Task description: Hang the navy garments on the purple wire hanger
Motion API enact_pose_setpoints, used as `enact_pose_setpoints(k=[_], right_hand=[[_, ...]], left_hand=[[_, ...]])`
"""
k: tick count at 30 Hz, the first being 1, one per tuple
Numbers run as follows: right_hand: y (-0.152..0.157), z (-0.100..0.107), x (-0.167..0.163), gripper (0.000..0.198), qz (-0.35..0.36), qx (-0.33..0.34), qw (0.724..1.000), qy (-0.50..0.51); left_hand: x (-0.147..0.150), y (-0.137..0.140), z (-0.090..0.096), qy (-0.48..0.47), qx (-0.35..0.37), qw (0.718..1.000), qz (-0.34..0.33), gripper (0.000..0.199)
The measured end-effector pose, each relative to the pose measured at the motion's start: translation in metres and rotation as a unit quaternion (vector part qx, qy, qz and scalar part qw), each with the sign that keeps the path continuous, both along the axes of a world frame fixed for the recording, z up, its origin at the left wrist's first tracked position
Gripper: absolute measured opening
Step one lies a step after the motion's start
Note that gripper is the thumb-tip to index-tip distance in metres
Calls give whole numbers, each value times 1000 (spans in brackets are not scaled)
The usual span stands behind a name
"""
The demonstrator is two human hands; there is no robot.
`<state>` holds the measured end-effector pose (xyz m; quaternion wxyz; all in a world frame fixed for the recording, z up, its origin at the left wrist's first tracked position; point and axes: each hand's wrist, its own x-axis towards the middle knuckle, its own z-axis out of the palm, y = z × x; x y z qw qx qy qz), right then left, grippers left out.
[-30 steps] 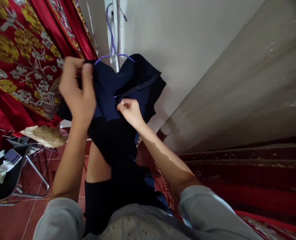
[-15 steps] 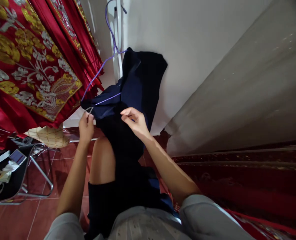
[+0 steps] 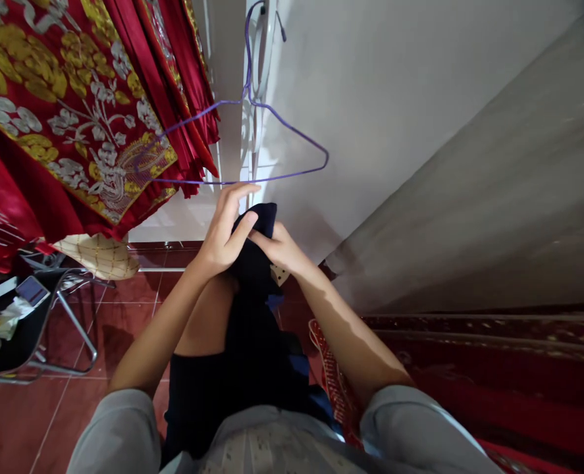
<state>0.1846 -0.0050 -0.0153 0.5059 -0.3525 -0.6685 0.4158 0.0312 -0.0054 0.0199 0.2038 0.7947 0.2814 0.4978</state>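
A dark navy garment (image 3: 259, 260) is bunched up in front of my knees. My right hand (image 3: 278, 249) is closed on its upper part, with the thumb lying across the cloth. My left hand (image 3: 225, 230) is against the garment's left side, fingers stretched out and apart from the thumb, whose tip is by the cloth. Just above my hands hangs a bare purple wire hanger (image 3: 286, 123), its hook on a white metal frame. Folds hide the garment's exact kind.
Red cloth with gold and silver embroidery (image 3: 89, 125) hangs at left. Below it, a black chair (image 3: 20, 349) holds a phone (image 3: 33, 291) and crumpled white items. Pale fabric (image 3: 469, 197) drapes on the right. Red beaded material (image 3: 334, 375) lies by my right arm.
The navy garment has come off the hanger and down into my right hand. My left hand has let go of a thin loop and moved right to the cloth.
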Motion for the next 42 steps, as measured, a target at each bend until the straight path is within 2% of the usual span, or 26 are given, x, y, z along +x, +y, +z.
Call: enact_pose_setpoints(k=[3,5,7,9,11,13,15,17,19,20,23,25,28,30,33,38,40,42], right_hand=[[0,34,19,18,70,-19,996,-43],[3,57,33,14,76,-16,996,-46],[12,74,43,13,23,9,999,-40],[29,83,48,16,-70,53,996,-23],[53,80,47,12,-147,87,985,2],[77,67,41,6,-173,89,981,16],[96,50,34,17,-168,46,985,2],[106,36,30,34,-171,-13,985,-30],[106,29,33,44,-195,-40,977,-75],[103,29,37,48,-213,-34,972,-97],[86,35,52,56,-259,19,954,-150],[74,43,60,55,-271,50,947,-164],[62,50,65,52,-268,71,948,-157],[58,52,62,50,-265,76,950,-143],[55,50,50,48,-255,69,958,-109],[46,45,38,48,-216,63,970,-91],[42,48,46,42,-235,97,962,-103],[41,53,63,26,-295,140,940,-101]], left_hand=[[-3,11,-17,19,-122,989,-79,64],[-18,18,-26,116,-175,972,-107,67],[-43,24,-30,260,-148,950,-87,56],[-73,29,-26,381,-87,920,-20,41],[-101,31,-14,437,-67,894,71,32],[-120,27,1,433,-81,888,129,32],[-128,18,16,384,-105,908,128,36],[-129,8,25,338,-126,928,96,41],[-128,0,29,344,-117,928,83,44],[-129,-2,28,370,-99,919,89,43],[-133,-3,25,458,-64,877,133,32],[-134,-2,26,467,-74,861,186,28],[-126,1,38,363,-32,888,282,29],[-117,6,51,261,18,917,300,29],[-97,21,67,158,52,949,269,34],[-70,67,73,110,82,973,183,26],[-68,87,72,120,69,978,153,20],[-72,103,72,131,51,980,140,13]])
